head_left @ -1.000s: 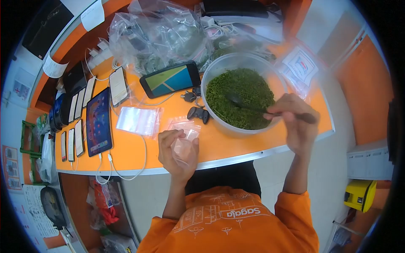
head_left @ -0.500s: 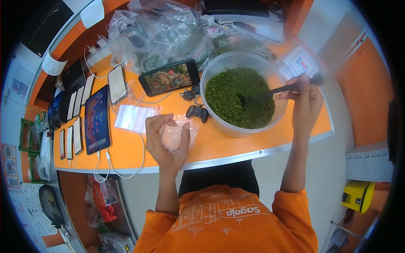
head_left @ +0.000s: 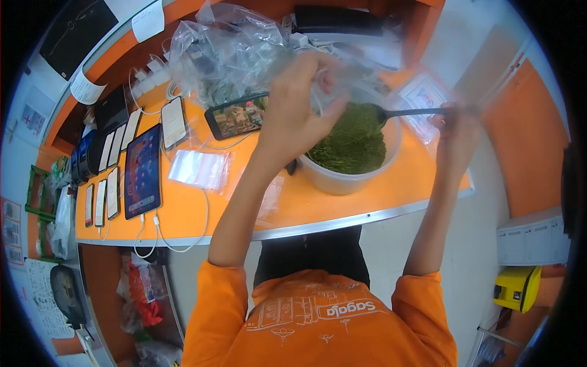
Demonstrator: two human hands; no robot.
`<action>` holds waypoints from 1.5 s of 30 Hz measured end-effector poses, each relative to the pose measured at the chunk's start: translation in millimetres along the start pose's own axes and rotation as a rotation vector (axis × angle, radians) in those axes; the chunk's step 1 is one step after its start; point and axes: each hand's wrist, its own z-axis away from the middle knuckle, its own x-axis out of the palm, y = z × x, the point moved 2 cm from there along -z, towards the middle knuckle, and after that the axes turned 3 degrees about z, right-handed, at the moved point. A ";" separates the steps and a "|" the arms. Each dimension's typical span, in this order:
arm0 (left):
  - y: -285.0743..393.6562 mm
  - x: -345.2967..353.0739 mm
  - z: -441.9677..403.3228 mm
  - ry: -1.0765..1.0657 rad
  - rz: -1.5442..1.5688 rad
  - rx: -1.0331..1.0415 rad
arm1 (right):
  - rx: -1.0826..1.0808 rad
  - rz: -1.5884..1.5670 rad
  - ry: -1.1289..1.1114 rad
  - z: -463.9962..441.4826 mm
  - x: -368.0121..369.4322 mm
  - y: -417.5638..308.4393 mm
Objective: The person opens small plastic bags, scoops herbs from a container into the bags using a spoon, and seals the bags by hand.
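Between the fingers of the right hand (head_left: 454, 142), a black spoon (head_left: 416, 112) is held at a tub (head_left: 348, 185) of green shreds (head_left: 348, 147) on the worktop (head_left: 318, 209).
Likely light and stiff, it is best gripped mid-handle; the shreds look soft. The left hand's (head_left: 296, 113) hold cannot be told.

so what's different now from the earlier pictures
The left hand has swung up and right from the table's near edge to the tub; its bag is too blurred to confirm. The spoon has shifted away and right in the greens, still held by the right hand. The tablet stayed put.
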 end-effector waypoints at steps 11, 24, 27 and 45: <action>-7.6 42.4 -8.3 -0.194 -0.152 -0.316 | -0.183 0.008 0.072 -9.2 8.7 -48.6; -14.1 42.9 -10.6 -0.272 -0.048 -0.461 | -0.911 0.284 -0.164 31.7 26.4 -65.3; -25.8 48.0 -5.9 -0.183 -0.048 -0.361 | -1.071 0.169 -0.307 28.9 26.9 -61.6; -38.8 42.1 -2.3 -0.240 0.647 -0.536 | -1.377 0.183 -0.548 42.7 29.7 -72.4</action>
